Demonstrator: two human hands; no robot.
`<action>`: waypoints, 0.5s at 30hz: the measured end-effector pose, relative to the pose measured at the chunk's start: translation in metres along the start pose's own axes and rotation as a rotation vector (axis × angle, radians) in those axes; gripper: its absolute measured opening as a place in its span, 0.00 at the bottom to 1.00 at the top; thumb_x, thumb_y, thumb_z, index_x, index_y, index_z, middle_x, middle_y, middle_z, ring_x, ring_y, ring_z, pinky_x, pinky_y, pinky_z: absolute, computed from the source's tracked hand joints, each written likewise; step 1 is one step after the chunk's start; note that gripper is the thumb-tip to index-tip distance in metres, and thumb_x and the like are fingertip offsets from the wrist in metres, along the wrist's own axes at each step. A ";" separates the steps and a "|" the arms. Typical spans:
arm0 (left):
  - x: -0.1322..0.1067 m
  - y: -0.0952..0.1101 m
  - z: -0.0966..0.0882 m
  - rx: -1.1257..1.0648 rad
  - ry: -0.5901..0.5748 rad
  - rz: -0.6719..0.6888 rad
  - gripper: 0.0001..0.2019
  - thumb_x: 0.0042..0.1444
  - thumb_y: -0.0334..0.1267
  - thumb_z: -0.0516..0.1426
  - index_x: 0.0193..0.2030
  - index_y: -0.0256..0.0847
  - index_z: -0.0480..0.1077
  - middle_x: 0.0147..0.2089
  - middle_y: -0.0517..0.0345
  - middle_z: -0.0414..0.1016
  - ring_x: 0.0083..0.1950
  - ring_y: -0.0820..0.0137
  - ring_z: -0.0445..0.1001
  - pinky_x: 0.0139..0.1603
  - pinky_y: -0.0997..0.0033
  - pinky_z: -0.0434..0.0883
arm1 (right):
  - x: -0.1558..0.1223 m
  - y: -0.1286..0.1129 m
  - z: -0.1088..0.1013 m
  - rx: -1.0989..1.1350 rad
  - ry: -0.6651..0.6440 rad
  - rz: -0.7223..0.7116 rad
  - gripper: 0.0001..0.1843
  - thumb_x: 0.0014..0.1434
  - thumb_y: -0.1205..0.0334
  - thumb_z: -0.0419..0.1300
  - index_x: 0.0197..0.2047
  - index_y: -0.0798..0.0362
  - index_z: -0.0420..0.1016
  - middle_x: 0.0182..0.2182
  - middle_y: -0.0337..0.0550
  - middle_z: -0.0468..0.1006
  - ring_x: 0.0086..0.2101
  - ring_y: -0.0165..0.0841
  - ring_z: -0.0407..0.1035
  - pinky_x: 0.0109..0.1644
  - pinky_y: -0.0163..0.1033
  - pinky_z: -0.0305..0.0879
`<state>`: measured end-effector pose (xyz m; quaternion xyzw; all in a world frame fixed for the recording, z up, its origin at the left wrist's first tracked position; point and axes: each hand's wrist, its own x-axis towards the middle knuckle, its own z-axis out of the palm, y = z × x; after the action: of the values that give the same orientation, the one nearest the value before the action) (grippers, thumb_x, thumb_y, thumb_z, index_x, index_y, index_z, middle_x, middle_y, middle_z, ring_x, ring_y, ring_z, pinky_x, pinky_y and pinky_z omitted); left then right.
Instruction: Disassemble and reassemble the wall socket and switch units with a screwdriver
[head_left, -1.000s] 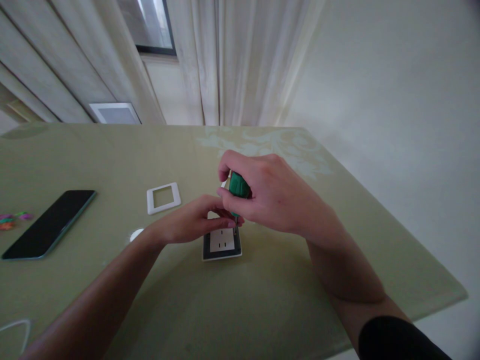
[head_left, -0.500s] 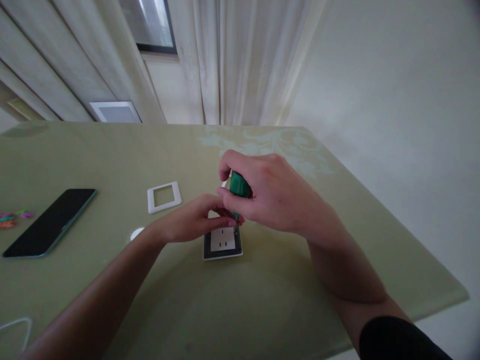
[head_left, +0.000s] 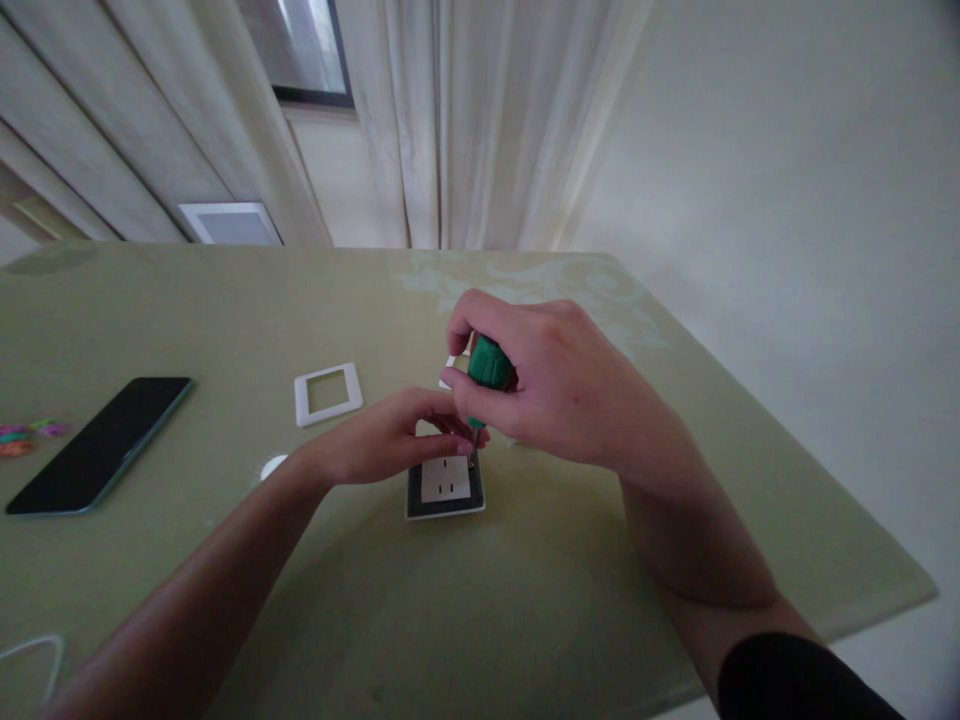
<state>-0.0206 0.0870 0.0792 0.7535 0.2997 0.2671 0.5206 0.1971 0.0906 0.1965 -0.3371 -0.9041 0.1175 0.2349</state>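
A wall socket (head_left: 445,483) with a white slotted face and dark surround lies flat on the table. My right hand (head_left: 551,385) is closed around the green handle of a screwdriver (head_left: 490,363). The screwdriver leans slightly, its metal shaft reaching down to the right side of the socket, where a small screw seems to sit. My left hand (head_left: 409,435) rests across the socket's far part, thumb and fingers closed on it beside the shaft. Those fingertips partly hide the shaft and the socket's upper edge.
A white square frame (head_left: 328,394) lies left of the socket, and another white piece (head_left: 450,372) shows partly behind my right hand. Farther left are a dark phone (head_left: 101,445), small colourful bits (head_left: 28,436) and a white cable (head_left: 37,645). A white round piece (head_left: 272,465) is beside my left forearm.
My right hand has shifted slightly up and to the right, tilting the screwdriver's handle that way. The left hand and the socket stay in place.
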 end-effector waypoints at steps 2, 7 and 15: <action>0.000 0.000 0.000 0.007 -0.012 -0.011 0.09 0.70 0.42 0.66 0.52 0.42 0.83 0.48 0.53 0.88 0.48 0.63 0.85 0.51 0.65 0.82 | 0.000 0.000 -0.001 -0.007 0.010 0.007 0.04 0.65 0.63 0.63 0.44 0.51 0.76 0.33 0.37 0.80 0.32 0.32 0.69 0.40 0.39 0.55; 0.000 -0.001 0.002 0.051 -0.032 -0.018 0.08 0.69 0.42 0.65 0.49 0.43 0.84 0.50 0.53 0.88 0.49 0.62 0.85 0.51 0.64 0.82 | 0.001 0.001 0.001 -0.006 -0.001 0.003 0.05 0.65 0.63 0.63 0.45 0.51 0.76 0.34 0.37 0.80 0.33 0.32 0.68 0.40 0.39 0.55; 0.002 -0.002 0.003 0.054 -0.027 -0.036 0.10 0.70 0.43 0.64 0.50 0.41 0.83 0.48 0.52 0.88 0.48 0.62 0.86 0.51 0.63 0.82 | 0.003 0.001 0.004 0.008 -0.055 -0.004 0.05 0.65 0.64 0.61 0.45 0.51 0.75 0.35 0.38 0.80 0.33 0.32 0.67 0.41 0.39 0.55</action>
<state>-0.0171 0.0867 0.0768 0.7653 0.3133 0.2393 0.5087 0.1934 0.0931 0.1933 -0.3308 -0.9105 0.1296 0.2116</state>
